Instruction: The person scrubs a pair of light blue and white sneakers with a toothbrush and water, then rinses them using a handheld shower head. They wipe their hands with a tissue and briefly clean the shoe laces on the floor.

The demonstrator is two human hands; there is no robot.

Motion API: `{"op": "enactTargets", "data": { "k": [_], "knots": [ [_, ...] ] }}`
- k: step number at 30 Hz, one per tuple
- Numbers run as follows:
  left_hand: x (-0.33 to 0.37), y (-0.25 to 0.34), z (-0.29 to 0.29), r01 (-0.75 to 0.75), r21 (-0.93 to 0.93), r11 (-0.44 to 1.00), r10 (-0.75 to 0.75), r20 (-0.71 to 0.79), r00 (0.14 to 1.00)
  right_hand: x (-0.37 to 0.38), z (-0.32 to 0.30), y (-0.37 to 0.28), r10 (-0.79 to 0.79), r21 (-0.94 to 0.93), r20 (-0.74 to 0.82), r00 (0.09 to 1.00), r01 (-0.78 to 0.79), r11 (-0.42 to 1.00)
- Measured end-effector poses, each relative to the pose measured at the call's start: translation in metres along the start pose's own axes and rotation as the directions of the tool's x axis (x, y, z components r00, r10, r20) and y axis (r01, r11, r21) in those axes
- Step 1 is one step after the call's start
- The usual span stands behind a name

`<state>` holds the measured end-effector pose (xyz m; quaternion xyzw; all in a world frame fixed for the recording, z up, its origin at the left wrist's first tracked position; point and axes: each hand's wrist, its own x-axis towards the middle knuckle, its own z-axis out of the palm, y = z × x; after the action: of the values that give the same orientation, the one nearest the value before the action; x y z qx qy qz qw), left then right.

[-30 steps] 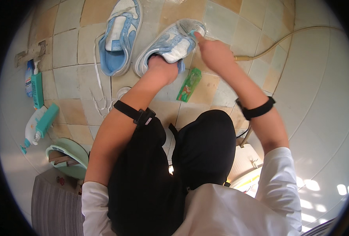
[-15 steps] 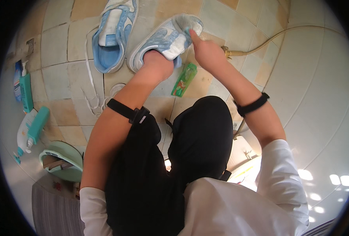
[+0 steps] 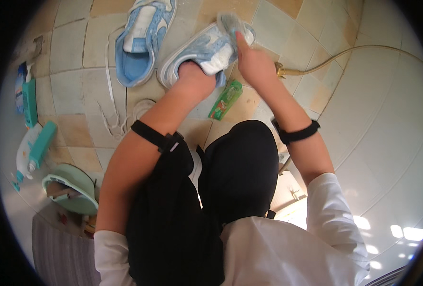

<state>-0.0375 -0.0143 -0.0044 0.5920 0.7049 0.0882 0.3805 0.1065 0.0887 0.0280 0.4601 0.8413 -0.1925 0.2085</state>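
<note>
My left hand [image 3: 197, 80] is pushed into the opening of a light blue and white sneaker [image 3: 203, 46] on the tiled floor; its fingers are hidden inside. In my right hand [image 3: 256, 66], the fingers close round a scrub brush [image 3: 227, 25], which is blurred by motion and lies against the sneaker's toe end. The matching sneaker [image 3: 137, 57] stands to the left, its white lace [image 3: 109, 88] trailing on the tiles. Between my forearms lies a green packet [image 3: 225, 100], just below the sneaker I am holding my hand in.
A hose with a brass fitting [image 3: 281, 70] runs along the right wall. Teal and white bottles [image 3: 39, 148] stand at the left wall, with a pale green basin [image 3: 73, 178] nearer me. A small round pale object [image 3: 143, 107] lies by my left forearm.
The brush has swung up and left across the toe, and my right forearm has shifted slightly. My left hand stays in the sneaker. The whole view has shifted slightly.
</note>
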Motion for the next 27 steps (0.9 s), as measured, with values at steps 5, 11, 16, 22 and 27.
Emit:
{"op": "enactTargets", "data": {
  "k": [5,11,16,22,27],
  "knots": [
    [0.006,-0.024,0.014,-0.211,0.069,0.975,0.222,-0.261,0.94,-0.008,0.014,0.002,-0.065,0.06,-0.03,0.997,0.067,0.996],
    [-0.005,-0.017,0.018,-0.094,0.011,0.995,0.095,-0.129,0.987,-0.037,0.02,0.0,-0.099,0.09,-0.102,0.99,0.109,0.99],
    [0.004,0.001,-0.013,0.119,-0.051,0.992,-0.101,0.264,0.959,0.013,-0.006,-0.006,-0.085,0.062,-0.174,0.981,0.097,0.993],
    [0.009,-0.01,0.019,-0.081,-0.003,0.997,0.079,-0.187,0.979,0.017,0.002,0.009,-0.082,0.131,-0.153,0.985,0.102,0.986],
    [-0.004,-0.011,0.019,0.03,0.019,0.999,-0.03,-0.01,0.999,-0.017,-0.014,-0.04,-0.081,0.065,0.025,0.996,0.079,0.995]
  ]
}}
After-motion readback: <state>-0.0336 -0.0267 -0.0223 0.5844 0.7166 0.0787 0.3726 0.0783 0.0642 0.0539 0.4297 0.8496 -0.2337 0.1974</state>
